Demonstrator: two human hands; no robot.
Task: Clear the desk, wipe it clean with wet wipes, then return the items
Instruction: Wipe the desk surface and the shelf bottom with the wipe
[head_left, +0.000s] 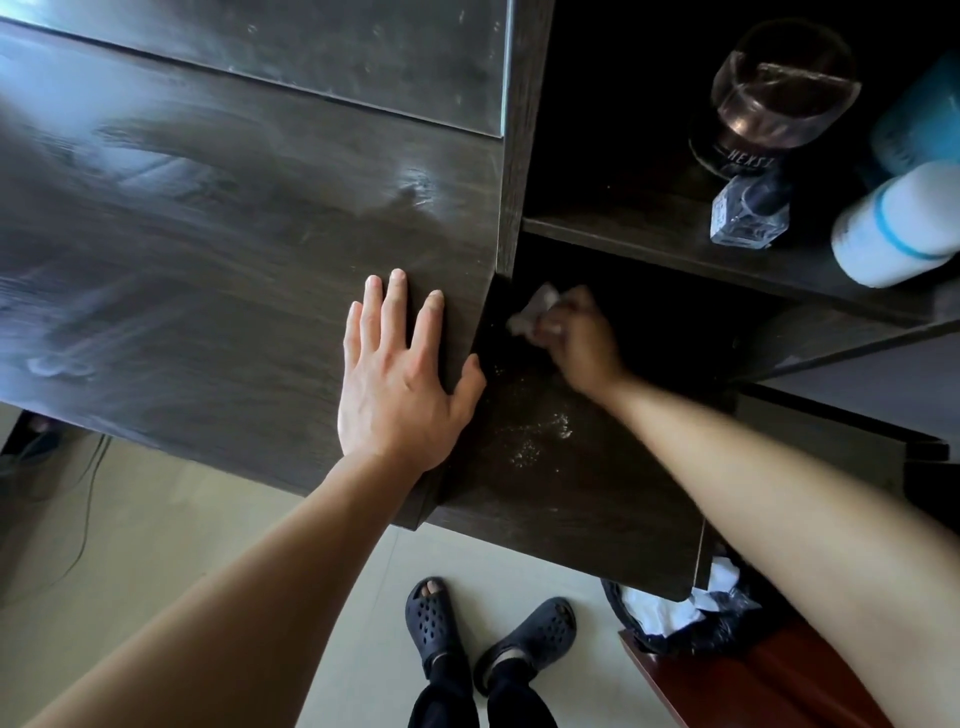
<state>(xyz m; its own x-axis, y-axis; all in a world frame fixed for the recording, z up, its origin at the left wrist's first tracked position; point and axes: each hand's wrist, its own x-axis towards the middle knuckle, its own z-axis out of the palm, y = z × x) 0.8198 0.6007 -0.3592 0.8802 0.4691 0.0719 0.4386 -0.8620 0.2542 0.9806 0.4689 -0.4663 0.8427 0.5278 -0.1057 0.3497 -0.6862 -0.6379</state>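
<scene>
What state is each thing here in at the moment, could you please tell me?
Left hand: flat, pressing on the desk top.
Right hand: gripping a crumpled wet wipe, blurred.
Desk top: streaked and glossy.
Lower shelf: specked with crumbs.
Small glass bottle: upright, capped.
Bin: lined, holding white waste.

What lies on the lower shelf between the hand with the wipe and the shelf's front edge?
In the head view, pale crumbs lie scattered on the lower shelf between the right hand, gripping the wet wipe, and the front edge.
</scene>
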